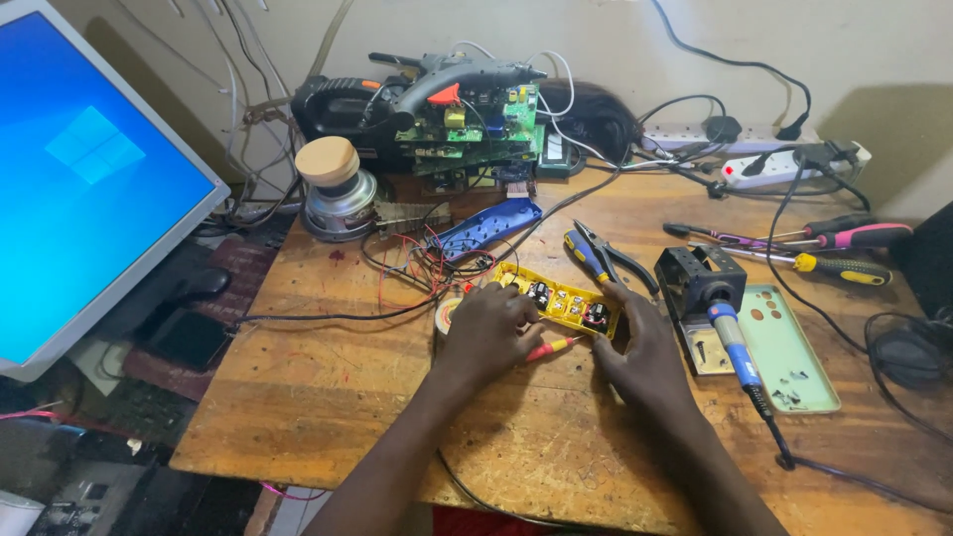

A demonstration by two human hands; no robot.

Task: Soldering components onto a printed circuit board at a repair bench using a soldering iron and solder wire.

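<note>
A yellow plastic case (561,298) with small electronic parts inside lies on the wooden table (328,397). My left hand (486,333) rests on its near left end, fingers curled over the case. A small red and yellow screwdriver (552,347) pokes out from under that hand. My right hand (645,357) presses against the case's right end, fingers on its edge. Red and black wires (417,263) run from the case toward the back.
A soldering iron (735,347) sits in a black stand (700,283) beside a pale green tray (789,352). Blue-handled pliers (601,256), screwdrivers (834,263), a blue cover (486,228), circuit boards (476,124), a glue gun (467,74), power strips (764,164) and a monitor (79,189) surround the work.
</note>
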